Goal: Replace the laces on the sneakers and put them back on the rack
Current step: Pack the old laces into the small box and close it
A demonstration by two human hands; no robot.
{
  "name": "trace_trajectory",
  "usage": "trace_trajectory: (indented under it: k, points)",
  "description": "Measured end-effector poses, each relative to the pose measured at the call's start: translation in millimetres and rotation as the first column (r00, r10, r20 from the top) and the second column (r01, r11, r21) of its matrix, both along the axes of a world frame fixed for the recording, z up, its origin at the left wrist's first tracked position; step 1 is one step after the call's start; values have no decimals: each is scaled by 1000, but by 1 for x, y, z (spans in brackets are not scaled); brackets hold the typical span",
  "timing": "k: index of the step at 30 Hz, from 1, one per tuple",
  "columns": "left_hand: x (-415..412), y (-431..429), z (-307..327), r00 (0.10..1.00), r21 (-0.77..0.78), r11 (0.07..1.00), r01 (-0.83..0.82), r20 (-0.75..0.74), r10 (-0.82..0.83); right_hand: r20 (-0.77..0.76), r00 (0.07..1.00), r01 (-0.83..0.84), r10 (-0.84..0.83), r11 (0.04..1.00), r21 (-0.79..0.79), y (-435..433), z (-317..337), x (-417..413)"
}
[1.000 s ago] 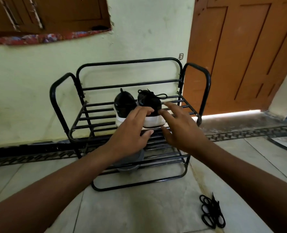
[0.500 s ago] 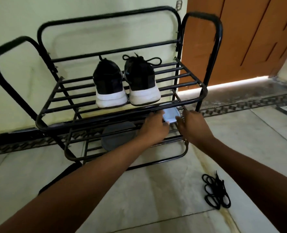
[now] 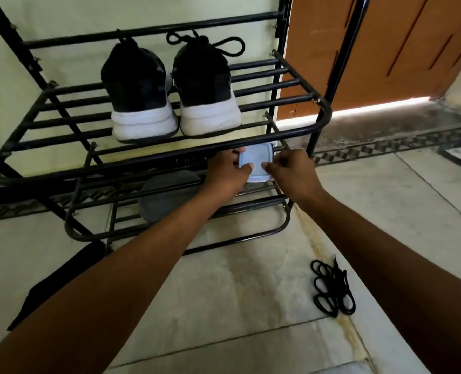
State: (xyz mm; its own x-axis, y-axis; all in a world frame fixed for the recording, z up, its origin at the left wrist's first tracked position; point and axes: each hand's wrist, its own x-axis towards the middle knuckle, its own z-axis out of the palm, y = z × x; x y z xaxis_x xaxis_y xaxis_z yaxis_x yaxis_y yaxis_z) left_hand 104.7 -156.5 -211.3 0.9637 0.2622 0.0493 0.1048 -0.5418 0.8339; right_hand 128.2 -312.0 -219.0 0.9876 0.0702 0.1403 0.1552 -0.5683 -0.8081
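Two black sneakers with white soles, the left sneaker (image 3: 139, 95) and the right sneaker (image 3: 206, 87), stand heels toward me on the top shelf of the black metal rack (image 3: 299, 130). The right one shows a tied black lace bow at its far end. On the shelf below, a small pale blue lidded box (image 3: 256, 164) sits near the right end. My left hand (image 3: 228, 175) grips its left side and my right hand (image 3: 288, 171) grips its right side. A bundle of black laces (image 3: 332, 288) lies on the floor at my right.
A grey round object (image 3: 167, 197) lies on the rack's lower shelf left of the box. A dark flat item (image 3: 54, 284) lies on the floor at the left. A brown wooden door (image 3: 385, 49) stands right of the rack, a pale wall behind it.
My hands left the sneakers on the top shelf, dropped to the shelf below and closed on the blue box. The camera moved nearer and lower.
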Motion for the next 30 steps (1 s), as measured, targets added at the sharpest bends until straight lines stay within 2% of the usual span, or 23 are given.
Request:
trace_trajectory:
  k: [2,5,7,8,10,11,15,17,19,21,26,30]
  points:
    - [-23,0,6,998,-39,999,-12,65,15,5,1000,-3,3,997,79,-1,-3,-23]
    - [-65,2,9,993,-235,972,-29,104,55,-19,1000,-12,16,980,198,-1,-10,-62]
    - [-93,8,2,996,-409,911,-50,51,77,-33,998,-40,51,962,272,2,-13,-92]
    - [-108,11,-4,996,-554,830,-69,5,85,-40,996,-60,76,951,304,4,-14,-107]
    - [-137,16,-14,993,-828,549,-116,-95,67,-60,985,-130,160,930,344,11,-18,-137]
    - [-151,17,-19,988,-893,425,-151,-146,45,-74,978,-161,197,927,340,15,-21,-151]
    - [-195,24,-39,955,-951,117,-285,-293,-54,-147,956,-215,255,946,244,31,-37,-195]
    - [-211,28,-48,944,-947,41,-317,-320,-86,-176,954,-213,241,963,164,36,-42,-207]
    - [-225,31,-52,936,-941,10,-338,-337,-96,-178,962,-201,205,979,36,38,-43,-213]
    - [-237,37,-55,928,-932,26,-361,-362,-88,-156,968,-207,197,977,-49,41,-44,-214]
    - [-257,42,-63,913,-903,194,-383,-402,-70,-212,884,-411,417,909,74,49,-46,-208]
    - [-263,45,-64,926,-877,315,-362,-376,17,-238,881,-403,408,912,73,56,-42,-206]
